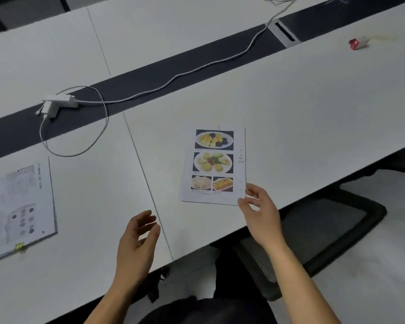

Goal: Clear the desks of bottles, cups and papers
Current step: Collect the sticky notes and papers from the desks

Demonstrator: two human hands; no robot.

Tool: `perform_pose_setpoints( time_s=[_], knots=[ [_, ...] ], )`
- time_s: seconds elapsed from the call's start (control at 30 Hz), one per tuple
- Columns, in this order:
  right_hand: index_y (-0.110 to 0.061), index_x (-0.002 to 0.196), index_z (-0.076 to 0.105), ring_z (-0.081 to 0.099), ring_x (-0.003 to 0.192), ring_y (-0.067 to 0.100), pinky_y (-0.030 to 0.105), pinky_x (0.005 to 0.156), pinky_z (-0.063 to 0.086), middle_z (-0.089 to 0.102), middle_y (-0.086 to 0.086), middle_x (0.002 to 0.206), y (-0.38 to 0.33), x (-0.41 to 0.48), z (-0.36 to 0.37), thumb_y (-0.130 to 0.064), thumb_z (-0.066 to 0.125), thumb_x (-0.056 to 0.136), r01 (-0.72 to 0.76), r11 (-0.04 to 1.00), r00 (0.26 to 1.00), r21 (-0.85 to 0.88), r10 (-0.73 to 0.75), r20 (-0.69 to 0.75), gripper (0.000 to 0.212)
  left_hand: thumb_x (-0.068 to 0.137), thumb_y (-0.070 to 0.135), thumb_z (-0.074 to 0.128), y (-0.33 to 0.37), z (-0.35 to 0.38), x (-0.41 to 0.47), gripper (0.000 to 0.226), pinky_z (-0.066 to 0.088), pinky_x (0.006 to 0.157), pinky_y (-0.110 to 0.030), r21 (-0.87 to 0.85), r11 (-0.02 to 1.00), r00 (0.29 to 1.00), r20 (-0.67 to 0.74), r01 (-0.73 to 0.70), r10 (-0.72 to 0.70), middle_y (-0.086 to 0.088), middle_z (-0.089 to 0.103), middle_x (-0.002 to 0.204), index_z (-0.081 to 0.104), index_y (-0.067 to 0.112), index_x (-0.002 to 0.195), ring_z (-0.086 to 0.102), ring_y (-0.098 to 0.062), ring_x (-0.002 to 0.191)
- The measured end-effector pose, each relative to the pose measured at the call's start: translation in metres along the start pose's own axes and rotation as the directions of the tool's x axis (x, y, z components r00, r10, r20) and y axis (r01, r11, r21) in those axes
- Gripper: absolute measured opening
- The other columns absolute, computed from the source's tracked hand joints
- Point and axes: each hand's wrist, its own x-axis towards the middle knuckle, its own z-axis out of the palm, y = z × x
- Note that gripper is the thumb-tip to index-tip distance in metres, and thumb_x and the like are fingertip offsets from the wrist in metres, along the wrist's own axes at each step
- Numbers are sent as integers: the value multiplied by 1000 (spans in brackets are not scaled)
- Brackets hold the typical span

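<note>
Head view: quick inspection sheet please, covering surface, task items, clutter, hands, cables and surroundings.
Surface: white desks, dark centre strip.
Job's things: food-photo sheet lying flat; clipped paper stack at far left.
Clutter: small red-and-white carton at far right.
Hands: right hand at the sheet's near right corner, grip unclear; left hand open, holding nothing.
Cables: white cable loops from a white power adapter along the strip to a cable port.
Surroundings: black mesh chair under the desk edge.
</note>
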Motion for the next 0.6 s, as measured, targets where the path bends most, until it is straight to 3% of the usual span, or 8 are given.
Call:
perform_pose_setpoints(
  time_s=[0.07, 0.2, 0.3, 0.4, 0.53, 0.6],
  knots=[
    [-25, 135, 52, 60, 113, 10, 12, 82, 44, 58, -7, 128, -1, 47, 4, -23, 65, 95, -22, 998, 999, -55, 24, 24, 42, 96, 17, 62, 15, 12, 11, 31, 53, 90, -36, -12, 1000, 998, -52, 29, -30, 12, 67, 117, 58, 26, 126, 63, -6, 109],
    [-11, 150, 32, 46, 132, 30, 43, 104, 45, 41, 12, 149, 19, 123, 34, -45, 67, 89, -193, 935, 981, -299, 190, -39, 78, 95, 16, 62, 26, 24, 13, 32, 52, 87, -29, -35, 994, 990, -96, 105, -108, 14, 67, 116, 59, 29, 124, 64, -2, 108],
    [-3, 144, 34, 44, 127, 39, 47, 94, 49, 39, 22, 143, 24, 152, 64, -47, 78, 77, -291, 846, 955, -448, 228, -189, 92, 96, 15, 61, 30, 25, 13, 33, 50, 87, -25, -35, 988, 984, -92, 148, -150, 16, 67, 116, 58, 31, 125, 63, 1, 109],
    [-3, 141, 37, 52, 123, 39, 48, 93, 51, 49, 20, 139, 17, 165, 86, -42, 88, 65, -333, 844, 938, -421, 253, -236, 99, 96, 14, 61, 30, 16, 17, 34, 48, 88, -24, -70, 982, 977, -116, 173, -180, 15, 68, 117, 58, 32, 125, 62, 1, 110],
    [-11, 107, 64, 68, 93, 34, 43, 76, 59, 71, 10, 108, 7, 163, 104, -43, 82, 68, -325, 839, 946, -436, 293, -140, 54, 96, 15, 61, 31, -6, 22, 34, 49, 89, -27, -109, 981, 966, -183, 163, -181, 16, 67, 117, 59, 33, 125, 63, -1, 110],
    [-14, 97, 71, 68, 89, 33, 40, 74, 59, 73, 9, 101, 5, 155, 111, -46, 78, 70, -301, 820, 949, -487, 310, -66, 43, 96, 14, 61, 28, -18, 23, 34, 50, 88, -26, -108, 983, 960, -220, 151, -172, 17, 67, 117, 58, 32, 125, 63, -1, 110]
  ],
)
